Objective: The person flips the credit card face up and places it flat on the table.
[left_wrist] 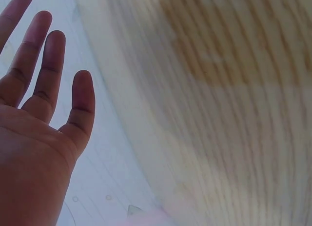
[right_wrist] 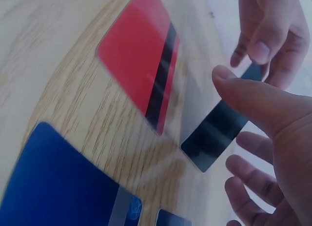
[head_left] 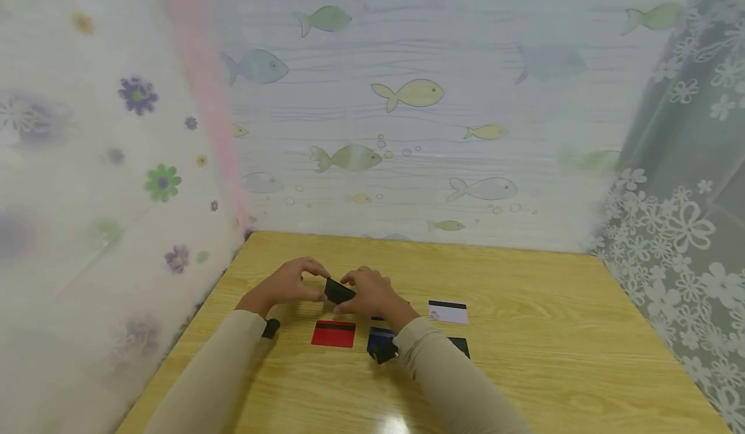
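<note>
A black card (head_left: 337,291) is held tilted above the table between the two hands. My left hand (head_left: 289,284) pinches its left end with thumb and fingers. In the right wrist view, the dark card (right_wrist: 214,133) runs diagonally, and the left hand (right_wrist: 278,35) grips its far end. My right hand (head_left: 370,292) surrounds the card's other end, its thumb crossing in front and fingers spread loosely; contact is unclear. Below them lies a red card (head_left: 333,337) with a black stripe. A blue card (head_left: 379,336) lies partly behind the right wrist's camera.
The wooden table (head_left: 524,382) also bears a white card (head_left: 448,314) with a dark stripe and a black card (head_left: 462,345), partly covered by the right sleeve. Another dark card peeks out beside the right wrist. Fish-patterned curtain (head_left: 407,162) borders the far edge.
</note>
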Demonstrator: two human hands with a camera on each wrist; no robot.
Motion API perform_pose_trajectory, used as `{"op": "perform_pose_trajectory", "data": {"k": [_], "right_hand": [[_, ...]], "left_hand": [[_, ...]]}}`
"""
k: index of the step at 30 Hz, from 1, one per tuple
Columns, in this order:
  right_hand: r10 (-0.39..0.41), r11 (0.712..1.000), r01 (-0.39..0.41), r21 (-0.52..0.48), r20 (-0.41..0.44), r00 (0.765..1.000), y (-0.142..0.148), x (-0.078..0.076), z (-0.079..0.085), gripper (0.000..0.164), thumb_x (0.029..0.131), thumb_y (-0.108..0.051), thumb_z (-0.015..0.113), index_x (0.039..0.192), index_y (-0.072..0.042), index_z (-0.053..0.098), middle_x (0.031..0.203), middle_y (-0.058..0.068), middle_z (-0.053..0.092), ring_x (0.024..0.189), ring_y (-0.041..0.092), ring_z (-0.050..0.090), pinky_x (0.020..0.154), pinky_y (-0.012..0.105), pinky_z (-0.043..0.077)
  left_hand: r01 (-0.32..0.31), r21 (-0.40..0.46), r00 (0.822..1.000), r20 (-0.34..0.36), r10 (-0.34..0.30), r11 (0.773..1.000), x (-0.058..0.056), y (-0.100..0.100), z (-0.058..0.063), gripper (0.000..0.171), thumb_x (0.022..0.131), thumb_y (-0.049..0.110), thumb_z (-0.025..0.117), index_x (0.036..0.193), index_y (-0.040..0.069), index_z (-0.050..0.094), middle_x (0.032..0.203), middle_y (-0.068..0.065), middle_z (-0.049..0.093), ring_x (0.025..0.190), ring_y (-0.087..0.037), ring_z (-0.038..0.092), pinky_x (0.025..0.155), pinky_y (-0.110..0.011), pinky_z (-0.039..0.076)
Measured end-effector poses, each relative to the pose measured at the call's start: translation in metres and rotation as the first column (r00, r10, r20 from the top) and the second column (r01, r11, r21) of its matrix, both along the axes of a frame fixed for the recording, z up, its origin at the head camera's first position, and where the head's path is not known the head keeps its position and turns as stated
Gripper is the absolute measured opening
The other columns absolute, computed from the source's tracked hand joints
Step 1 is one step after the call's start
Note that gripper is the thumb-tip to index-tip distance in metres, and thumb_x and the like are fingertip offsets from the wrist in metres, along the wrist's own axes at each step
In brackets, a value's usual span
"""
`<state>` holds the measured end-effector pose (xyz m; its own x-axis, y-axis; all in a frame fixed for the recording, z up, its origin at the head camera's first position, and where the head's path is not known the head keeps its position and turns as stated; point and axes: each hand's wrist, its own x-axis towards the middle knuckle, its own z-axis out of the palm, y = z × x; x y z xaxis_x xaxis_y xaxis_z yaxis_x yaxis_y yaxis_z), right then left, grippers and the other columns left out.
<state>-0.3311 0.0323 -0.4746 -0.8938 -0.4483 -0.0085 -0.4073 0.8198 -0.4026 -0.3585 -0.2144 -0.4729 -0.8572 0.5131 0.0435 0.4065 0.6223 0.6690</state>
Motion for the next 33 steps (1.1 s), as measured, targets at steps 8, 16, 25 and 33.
{"op": "perform_pose_trajectory", "data": {"k": [8,16,25,33], "right_hand": [[-0.009,0.996,0.01,-0.085,0.012,1.0,-0.004,-0.001,0.003,0.065,0.08,-0.054,0.087,0.134,-0.021,0.069,0.126,0.002,0.066,0.108,0.024,0.064,0.09,0.054,0.046],[-0.012,0.987,0.017,-0.161,0.031,0.999,-0.004,-0.005,-0.001,0.059,0.079,-0.05,0.088,0.129,-0.022,0.071,0.119,-0.001,0.072,0.097,0.016,0.065,0.087,0.051,0.043],[-0.02,0.976,0.031,-0.217,0.051,0.998,-0.004,-0.004,-0.002,0.058,0.081,-0.049,0.087,0.129,-0.021,0.07,0.121,0.001,0.073,0.105,0.019,0.067,0.094,0.053,0.048],[-0.025,0.963,0.044,-0.264,0.075,0.997,-0.003,-0.001,0.0,0.061,0.084,-0.049,0.085,0.132,-0.018,0.066,0.122,0.002,0.073,0.116,0.025,0.066,0.102,0.056,0.047]], "left_hand": [[0.003,0.038,1.0,0.016,-0.004,0.999,0.001,0.004,0.008,0.046,0.086,0.029,0.086,0.128,0.016,0.073,0.137,0.001,0.062,0.132,-0.032,0.054,0.108,-0.069,0.04],[-0.01,0.063,1.0,0.019,0.009,0.998,0.0,0.004,0.005,0.061,0.085,0.033,0.087,0.14,0.016,0.065,0.14,-0.003,0.062,0.128,-0.031,0.055,0.106,-0.064,0.043],[-0.001,0.098,0.997,0.083,-0.007,0.995,0.002,0.0,-0.001,0.078,0.083,0.042,0.088,0.149,0.016,0.056,0.143,-0.007,0.062,0.131,-0.03,0.053,0.106,-0.061,0.042],[-0.004,0.102,0.994,0.111,-0.007,0.995,0.001,0.0,-0.007,0.078,0.081,0.036,0.089,0.149,0.016,0.056,0.143,-0.008,0.062,0.133,-0.031,0.05,0.109,-0.063,0.04]]}}
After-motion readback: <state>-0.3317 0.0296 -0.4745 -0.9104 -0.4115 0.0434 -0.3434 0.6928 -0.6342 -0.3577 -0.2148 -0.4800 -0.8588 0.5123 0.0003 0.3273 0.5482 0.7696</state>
